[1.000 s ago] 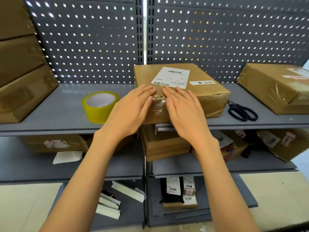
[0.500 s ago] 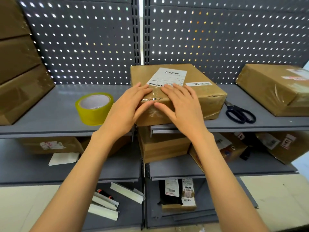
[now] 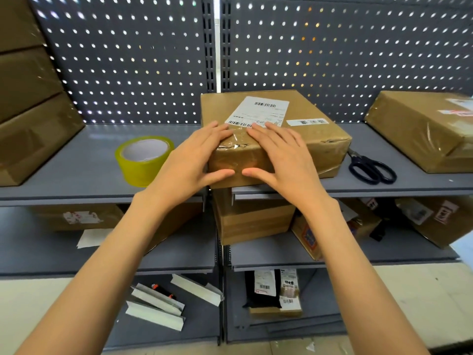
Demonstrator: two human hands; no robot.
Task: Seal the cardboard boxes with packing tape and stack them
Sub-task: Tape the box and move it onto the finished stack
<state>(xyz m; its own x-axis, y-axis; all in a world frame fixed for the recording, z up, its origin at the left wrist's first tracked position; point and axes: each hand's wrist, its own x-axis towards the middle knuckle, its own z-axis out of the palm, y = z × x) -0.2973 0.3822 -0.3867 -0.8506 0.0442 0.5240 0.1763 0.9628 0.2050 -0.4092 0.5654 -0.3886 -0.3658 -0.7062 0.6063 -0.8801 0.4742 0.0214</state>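
Clear tape strip (image 3: 236,144) wrinkled over cardboard box (image 3: 314,134) edge; left hand (image 3: 190,160), right hand (image 3: 281,160) flat, open, pressing. Risk: trapped creases lift, seal fails.

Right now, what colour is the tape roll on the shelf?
Yellow, with a white inner core: the tape roll shows best in the head view, left of the hands.

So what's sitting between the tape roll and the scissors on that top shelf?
In the head view, the cardboard box with both hands pressed on it, left hand and right hand, lies between tape roll and scissors.
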